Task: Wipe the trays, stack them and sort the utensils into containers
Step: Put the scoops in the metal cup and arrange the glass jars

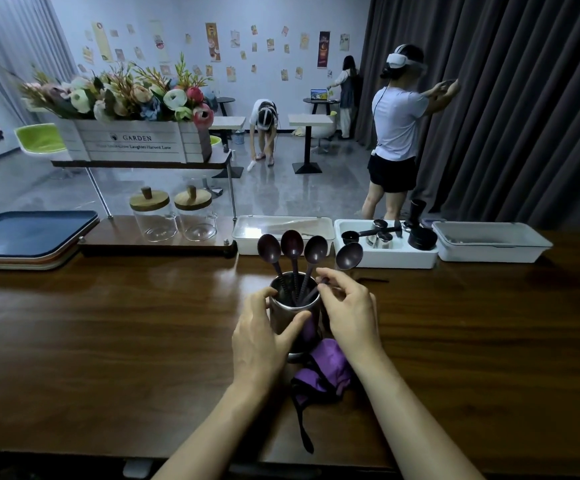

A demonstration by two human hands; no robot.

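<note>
Steel cup (290,315) gripped by left hand (260,336); fourth spoon (349,257) pinched by right hand (350,308) — cup could be tipped if handle levered against rim.

Forearms (212,422) bare right up from the lower edge, slim and smooth. Left hand (260,336) and right hand (349,311) likewise bare, with long, slender fingers.
</note>
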